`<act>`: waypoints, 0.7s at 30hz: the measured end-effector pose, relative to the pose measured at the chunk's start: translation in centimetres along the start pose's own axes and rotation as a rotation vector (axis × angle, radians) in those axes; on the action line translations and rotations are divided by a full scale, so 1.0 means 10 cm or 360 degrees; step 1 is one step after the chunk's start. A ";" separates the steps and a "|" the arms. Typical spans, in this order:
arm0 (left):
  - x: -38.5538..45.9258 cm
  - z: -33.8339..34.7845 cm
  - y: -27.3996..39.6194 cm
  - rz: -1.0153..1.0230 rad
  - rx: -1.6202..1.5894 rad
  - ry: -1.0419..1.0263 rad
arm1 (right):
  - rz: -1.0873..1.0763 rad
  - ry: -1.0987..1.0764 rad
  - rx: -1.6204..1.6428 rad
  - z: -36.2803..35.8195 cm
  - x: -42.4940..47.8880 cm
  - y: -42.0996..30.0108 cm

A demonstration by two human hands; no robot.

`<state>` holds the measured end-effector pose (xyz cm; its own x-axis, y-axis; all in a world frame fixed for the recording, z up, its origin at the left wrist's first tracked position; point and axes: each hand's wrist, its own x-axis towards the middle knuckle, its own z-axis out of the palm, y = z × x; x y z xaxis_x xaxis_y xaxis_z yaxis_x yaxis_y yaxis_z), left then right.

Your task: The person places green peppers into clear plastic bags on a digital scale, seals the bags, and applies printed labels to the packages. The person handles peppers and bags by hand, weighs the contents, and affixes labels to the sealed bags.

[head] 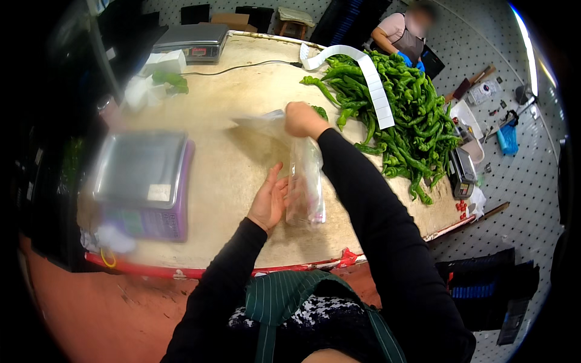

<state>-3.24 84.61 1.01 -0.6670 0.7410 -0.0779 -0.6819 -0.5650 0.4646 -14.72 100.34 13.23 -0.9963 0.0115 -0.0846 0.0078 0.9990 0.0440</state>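
My right hand is closed in a fist around a clear plastic bag, which is blurred and spreads to the left above the table. Below it, my left hand is held palm up with the fingers apart and nothing in them. Beside its fingertips are more clear plastic bags; whether the fingers touch them I cannot tell. A big heap of long green peppers covers the table's right part. Across the heap curls a strip of white labels.
A purple scale with a metal pan stands at the left, another scale at the far left corner. A black cable crosses the far side. At the right edge sits a small scale. A person with blue gloves is behind the heap.
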 end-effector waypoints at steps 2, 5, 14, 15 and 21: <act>0.09 -0.17 -0.04 -0.0196 0.0074 0.0095 | -0.0024 -0.0024 0.0207 -0.17 0.01 0.26; 0.31 -0.54 -0.26 -0.0338 0.0220 0.0134 | 0.0173 -0.0132 0.0598 -0.48 -0.06 0.30; 0.15 -0.47 0.00 -0.0144 -0.0665 0.0218 | 0.0171 -0.0157 0.1841 -0.78 -0.23 0.46; 0.13 -0.46 0.07 -0.0073 -0.0711 0.0293 | 0.0192 -0.0108 0.1873 -0.77 -0.27 0.49; -0.08 -0.49 0.69 0.0262 0.0068 0.0457 | 0.0561 0.0261 0.1979 0.39 -0.46 0.84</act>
<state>-8.92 78.34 -0.07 -0.8287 0.5050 -0.2411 -0.5487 -0.6485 0.5276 -9.76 108.86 10.12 -0.9226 0.3624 -0.1319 0.2545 0.3150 -0.9143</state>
